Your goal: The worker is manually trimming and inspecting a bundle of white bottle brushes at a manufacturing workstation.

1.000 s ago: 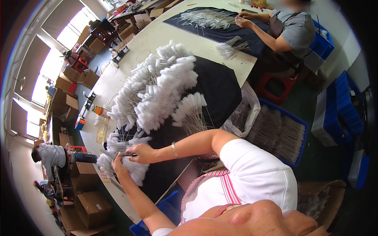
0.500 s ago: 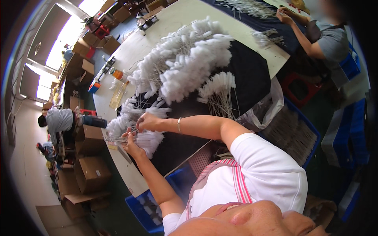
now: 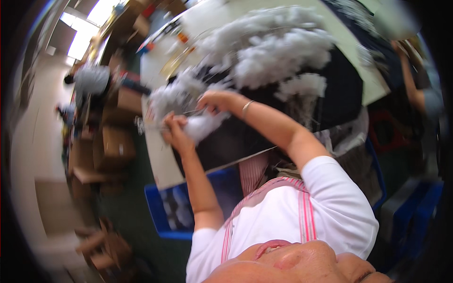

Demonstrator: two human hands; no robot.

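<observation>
My left hand is closed round a bundle of small white-bristled wire brushes. Their bristle heads lie to its right, and the blurred stem ends stick out on its left. My right hand is just above the bundle, fingers pinched. A thin wire stem runs between the two hands, seemingly in the right fingers, though motion blurs it. Beside the hands lies a loose heap of white brushes. A much larger pile of them spreads farther back.
Dark cloth covers part of the pale table. A fanned brush bunch lies at right. Blue crates stand below the table edge. Cardboard boxes are stacked at left; another person sits at far right.
My view has swung, so the table and piles sit higher and farther right. My right hand has drawn a little away from my left, with a wire stem now showing between them.
</observation>
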